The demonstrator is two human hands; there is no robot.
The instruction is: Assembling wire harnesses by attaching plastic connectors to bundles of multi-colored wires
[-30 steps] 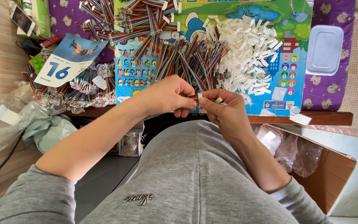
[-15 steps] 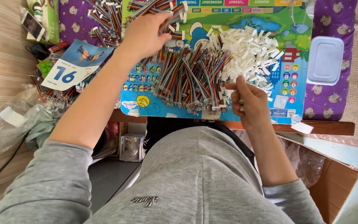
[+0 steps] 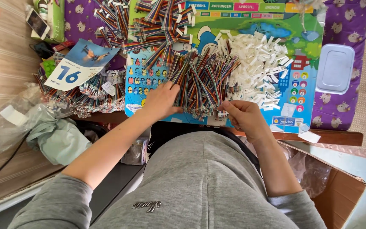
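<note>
— How far along does the work look from your end?

— I judge it somewhere in the middle. On the surface (image 3: 339,136) a big loose pile of striped wires (image 3: 202,80) lies in the centre of the colourful mat (image 3: 250,17), and bundled wires (image 3: 157,21) are stacked at the far edge. To the right of the loose wires I see a heap of white plastic plugs (image 3: 261,72), and it is large. So plenty of both remains unjoined, as far as I can tell.

— And the hands?

— My left hand (image 3: 162,101) lies spread and relaxed, fingers stretched into the near left side of the loose wires, touching them but gripping nothing that I can make out. My right hand (image 3: 244,116) is curled at the near right corner of that pile, thumb and fingertips pinched together on a small white plug (image 3: 223,113) at the wire ends. Whether a wire sits in that pinch too, I cannot tell.
</note>
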